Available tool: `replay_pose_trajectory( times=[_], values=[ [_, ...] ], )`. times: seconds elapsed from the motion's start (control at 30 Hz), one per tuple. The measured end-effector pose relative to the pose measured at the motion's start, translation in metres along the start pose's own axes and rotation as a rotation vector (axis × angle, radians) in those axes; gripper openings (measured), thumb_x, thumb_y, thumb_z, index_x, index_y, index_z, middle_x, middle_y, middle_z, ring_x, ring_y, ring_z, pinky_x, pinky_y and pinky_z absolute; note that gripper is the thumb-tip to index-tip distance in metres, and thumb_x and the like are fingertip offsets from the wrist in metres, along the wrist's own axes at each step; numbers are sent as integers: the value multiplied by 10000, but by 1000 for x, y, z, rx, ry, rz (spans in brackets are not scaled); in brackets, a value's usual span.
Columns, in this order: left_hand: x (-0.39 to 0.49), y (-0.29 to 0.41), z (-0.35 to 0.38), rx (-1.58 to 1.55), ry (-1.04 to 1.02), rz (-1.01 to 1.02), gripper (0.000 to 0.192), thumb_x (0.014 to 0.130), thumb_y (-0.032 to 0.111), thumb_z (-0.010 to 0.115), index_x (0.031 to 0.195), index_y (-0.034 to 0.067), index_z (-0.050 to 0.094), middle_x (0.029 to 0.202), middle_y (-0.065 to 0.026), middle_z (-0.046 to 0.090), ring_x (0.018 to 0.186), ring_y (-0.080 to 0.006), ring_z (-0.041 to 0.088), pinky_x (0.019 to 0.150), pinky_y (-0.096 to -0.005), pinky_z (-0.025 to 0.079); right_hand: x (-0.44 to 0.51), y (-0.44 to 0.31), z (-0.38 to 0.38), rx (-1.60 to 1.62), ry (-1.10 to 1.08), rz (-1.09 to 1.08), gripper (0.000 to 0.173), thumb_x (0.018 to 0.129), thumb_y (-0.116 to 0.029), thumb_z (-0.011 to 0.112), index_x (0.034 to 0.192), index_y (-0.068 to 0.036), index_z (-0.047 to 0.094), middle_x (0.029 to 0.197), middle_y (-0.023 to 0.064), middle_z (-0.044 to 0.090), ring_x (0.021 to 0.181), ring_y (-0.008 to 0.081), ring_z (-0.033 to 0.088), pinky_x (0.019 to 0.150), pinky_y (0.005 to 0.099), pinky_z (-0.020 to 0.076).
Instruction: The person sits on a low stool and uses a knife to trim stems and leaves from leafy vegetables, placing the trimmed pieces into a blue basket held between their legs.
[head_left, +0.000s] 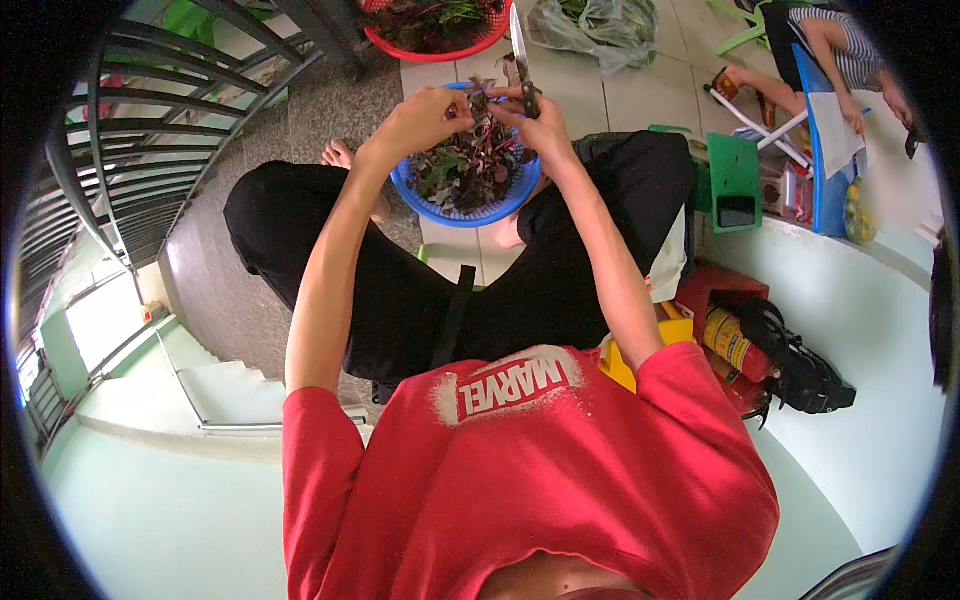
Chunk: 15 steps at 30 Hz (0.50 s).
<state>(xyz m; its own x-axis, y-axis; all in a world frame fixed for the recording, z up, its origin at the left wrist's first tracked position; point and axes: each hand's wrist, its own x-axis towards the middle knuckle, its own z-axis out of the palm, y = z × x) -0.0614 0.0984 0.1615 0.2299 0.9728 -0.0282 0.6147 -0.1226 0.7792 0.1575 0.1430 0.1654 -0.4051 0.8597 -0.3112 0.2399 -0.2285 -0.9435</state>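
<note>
My right hand (541, 129) holds a knife (519, 46) by its dark handle, the blade pointing away from me. Its thumb and fingers also touch a sprig of purple-green leafy greens (480, 101). Across from it, my left hand (429, 118) has its fingertips pinched together on the sprig's leaves; the exact grip is partly hidden. Both hands are above the near-round blue plastic basket (463, 219), which stands on the floor between my feet. More purple-stemmed leafy greens (469, 176) lie loose inside it.
Beyond the basket are a red plastic basket (442, 55) of greens and a clear plastic bag (596, 37) of greens. A black metal railing (180, 97) runs at left. On the right, a phone (736, 211) lies on a green stool (733, 161); a person (840, 45) sits by a blue folding table (825, 187).
</note>
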Motion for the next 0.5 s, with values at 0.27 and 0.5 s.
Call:
replay_pose_trajectory(
  times=[0.27,0.5],
  values=[
    [-1,17,-5,-113,-59,-28,272,897,258,756,1012,16,712,905,-127,748,858,-260,723,797,-390,563,-3,-10,3,148,-13,42,326,887,-166,797,1193,-96,711,917,-55,718,555,-10,374,490,199,245],
    [-1,24,-9,-234,-96,-87,285,928,259,747,1050,10,683,874,-105,727,819,-176,703,782,-350,560,-3,-17,2,238,13,77,348,903,-116,768,1238,-79,682,960,-38,733,571,-23,405,484,188,243]
  ],
)
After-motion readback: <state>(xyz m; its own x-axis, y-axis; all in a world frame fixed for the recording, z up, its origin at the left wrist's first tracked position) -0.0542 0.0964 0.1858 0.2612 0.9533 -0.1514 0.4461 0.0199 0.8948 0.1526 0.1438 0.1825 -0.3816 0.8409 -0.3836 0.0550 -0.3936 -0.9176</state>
